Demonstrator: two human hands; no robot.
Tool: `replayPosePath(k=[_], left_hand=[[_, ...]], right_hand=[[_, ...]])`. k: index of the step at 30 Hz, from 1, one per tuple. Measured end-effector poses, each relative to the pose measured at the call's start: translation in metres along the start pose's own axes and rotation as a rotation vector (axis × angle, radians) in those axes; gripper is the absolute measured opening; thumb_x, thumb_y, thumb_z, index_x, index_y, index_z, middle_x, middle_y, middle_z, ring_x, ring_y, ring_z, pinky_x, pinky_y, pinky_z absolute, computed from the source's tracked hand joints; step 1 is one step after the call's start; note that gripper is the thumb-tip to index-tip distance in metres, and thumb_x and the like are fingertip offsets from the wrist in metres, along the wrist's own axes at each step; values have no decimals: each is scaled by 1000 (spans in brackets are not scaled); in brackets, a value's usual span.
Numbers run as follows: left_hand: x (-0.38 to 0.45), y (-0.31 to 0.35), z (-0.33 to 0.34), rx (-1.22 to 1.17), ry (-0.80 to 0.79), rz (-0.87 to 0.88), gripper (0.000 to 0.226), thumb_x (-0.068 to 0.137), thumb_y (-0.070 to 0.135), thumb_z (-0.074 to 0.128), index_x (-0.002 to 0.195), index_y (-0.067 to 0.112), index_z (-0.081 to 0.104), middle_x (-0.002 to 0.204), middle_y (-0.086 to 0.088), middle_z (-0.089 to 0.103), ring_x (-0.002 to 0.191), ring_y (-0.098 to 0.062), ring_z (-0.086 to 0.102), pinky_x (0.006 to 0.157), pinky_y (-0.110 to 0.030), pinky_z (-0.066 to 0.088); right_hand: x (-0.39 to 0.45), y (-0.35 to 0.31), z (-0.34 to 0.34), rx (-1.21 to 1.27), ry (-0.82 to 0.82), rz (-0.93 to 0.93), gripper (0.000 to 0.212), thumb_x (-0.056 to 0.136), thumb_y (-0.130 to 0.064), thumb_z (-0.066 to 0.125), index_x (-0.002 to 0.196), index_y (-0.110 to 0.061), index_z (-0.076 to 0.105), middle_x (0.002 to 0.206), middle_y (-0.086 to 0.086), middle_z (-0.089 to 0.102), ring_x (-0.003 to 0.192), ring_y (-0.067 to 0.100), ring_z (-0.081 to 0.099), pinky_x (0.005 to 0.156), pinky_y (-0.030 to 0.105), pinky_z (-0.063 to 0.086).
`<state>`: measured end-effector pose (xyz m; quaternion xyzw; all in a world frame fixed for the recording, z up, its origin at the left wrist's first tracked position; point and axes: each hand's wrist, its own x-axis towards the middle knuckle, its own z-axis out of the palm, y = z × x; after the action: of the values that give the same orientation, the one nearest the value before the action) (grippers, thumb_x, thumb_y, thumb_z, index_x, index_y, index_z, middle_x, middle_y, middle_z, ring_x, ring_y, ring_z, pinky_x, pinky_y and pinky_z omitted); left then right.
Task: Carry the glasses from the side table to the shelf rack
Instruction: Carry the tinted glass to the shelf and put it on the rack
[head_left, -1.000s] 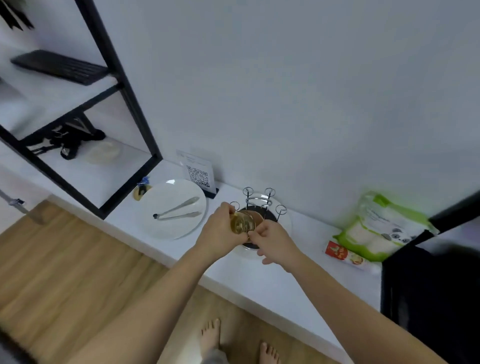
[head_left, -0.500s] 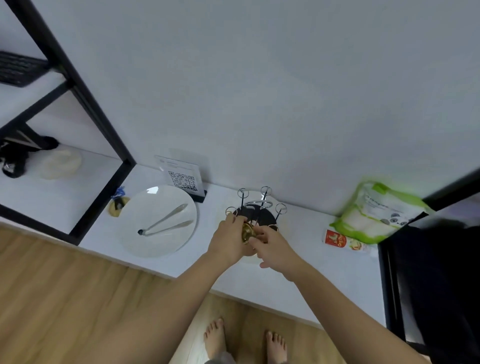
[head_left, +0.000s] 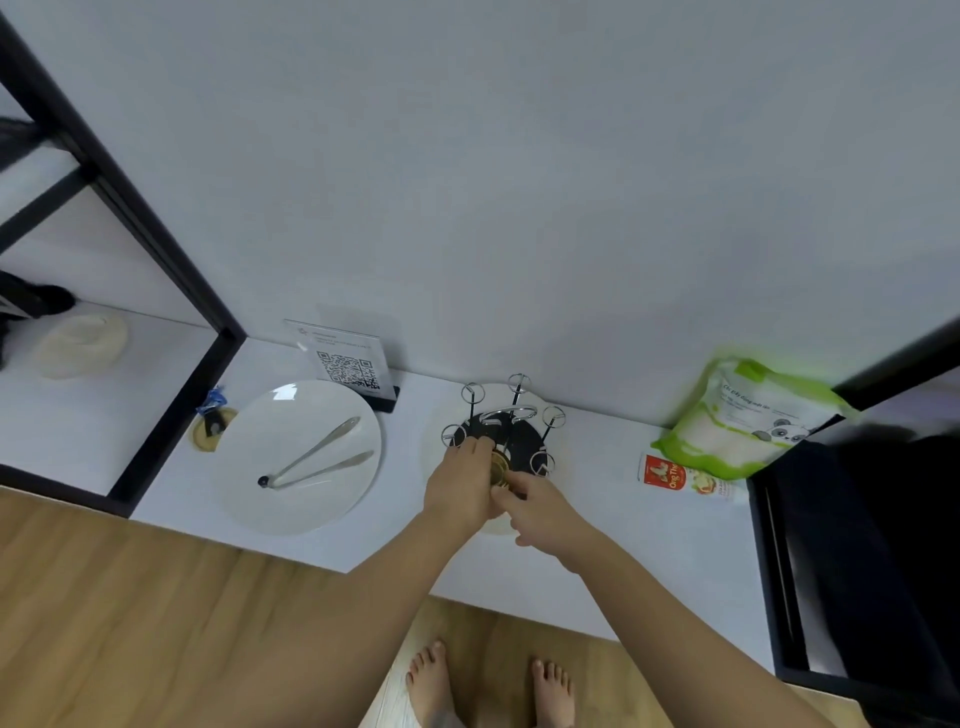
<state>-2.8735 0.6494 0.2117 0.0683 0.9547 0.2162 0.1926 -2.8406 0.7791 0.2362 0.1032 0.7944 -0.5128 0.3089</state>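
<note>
A: Hands?
B: Two, both at centre frame. Left hand (head_left: 460, 488) has its fingers curled round one amber glass (head_left: 500, 468), right hand (head_left: 540, 512) pinches the same glass at its lower edge

A: Where's the glass?
B: Tilted, just over the wire holder (head_left: 506, 434), at its front side. Can't tell if it touches a prong

A: Holder details?
B: One, black round base, five ring-topped prongs that I can count, plus one chrome loop handle in the middle. It stands on the white surface (head_left: 597, 545) against the wall

A: Only one glass?
B: One visible, mostly hidden by the fingers

A: Rest of the surface?
B: Left of centre, one white plate (head_left: 249, 483) with one pair of metal tongs (head_left: 317, 460) lying on it. Behind the plate, one clear sign stand with a QR code (head_left: 348, 366). Left of the plate, one small round tan item (head_left: 210, 431) with a blue bit on top, too small to name. Right side, one green and white pouch (head_left: 748, 415) leaning at the wall, one red packet (head_left: 675, 475) lying in front of it

A: Shelf rack?
B: Black-framed rack (head_left: 156, 249) at upper left, one pale round object (head_left: 83, 343) on its white shelf, a dark item at the far left edge, cut off

A: Bottom of frame?
B: Wood floor (head_left: 130, 623), two bare feet (head_left: 493, 680)
</note>
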Motion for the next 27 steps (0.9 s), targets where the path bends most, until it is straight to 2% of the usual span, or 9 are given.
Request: replayPosePath(k=[3,5,9,12,14,18,21,25,27], left_hand=[[1,-4,3,-12,1,4,71,84,29,73,146,17,42,144,-3,47,128,-25,46,96,-36,49],[2,-8,4,-29,-17,6,80,84,31,75,152,17,36,150,-3,43,133,-25,43,101,-37,47],[2,-15,4,-103,-47,-16,97,80,33,80,159,16,27,157,-5,37,141,-24,40,110,-36,41],[2,-16,5,-105,-43,-5,97,80,36,82,158,16,28,156,-4,40,140,-23,42,111,-35,41],[2,-17,6,-102,-40,17,95,81,37,81,158,15,30,154,-4,41,138,-24,43,110,-35,42],[0,-18,8,-92,-32,72,89,83,37,80,156,15,34,154,-3,43,135,-24,45,109,-36,43],[1,-18,8,-91,-33,103,85,83,35,80,154,16,38,153,-2,46,134,-23,48,107,-37,44],[2,-17,8,-86,-39,113,84,81,35,82,153,19,40,152,0,46,132,-22,50,105,-36,46],[3,-17,9,-78,-44,118,85,81,36,82,153,19,39,153,1,45,133,-22,50,105,-37,46]], right_hand=[[3,2,-1,-14,12,-21,20,105,-25,47,96,-36,61,92,-1,58,80,18,50,80,45,55],[5,4,-1,-43,11,-24,18,105,-25,47,106,-28,65,95,-1,60,84,19,52,91,54,56],[5,8,0,-111,30,-61,24,105,-26,47,117,-26,68,110,9,70,75,15,53,70,35,51],[4,11,-1,-112,41,-68,20,106,-28,47,114,-40,62,102,-7,66,76,10,55,68,28,49],[4,12,-1,-121,43,-63,18,106,-29,48,111,-40,61,100,-9,64,76,10,55,67,28,49],[6,16,-2,-143,57,-48,23,105,-29,49,116,-27,69,113,12,68,75,14,53,67,31,48],[5,19,-3,-134,60,-46,22,105,-31,50,114,-29,69,120,16,68,75,16,52,66,32,47],[3,20,-5,-128,74,-42,19,105,-31,50,102,-46,62,119,12,67,80,18,56,68,33,50],[2,20,-5,-129,77,-35,16,105,-32,50,107,-44,62,115,4,64,84,17,58,73,33,53]])
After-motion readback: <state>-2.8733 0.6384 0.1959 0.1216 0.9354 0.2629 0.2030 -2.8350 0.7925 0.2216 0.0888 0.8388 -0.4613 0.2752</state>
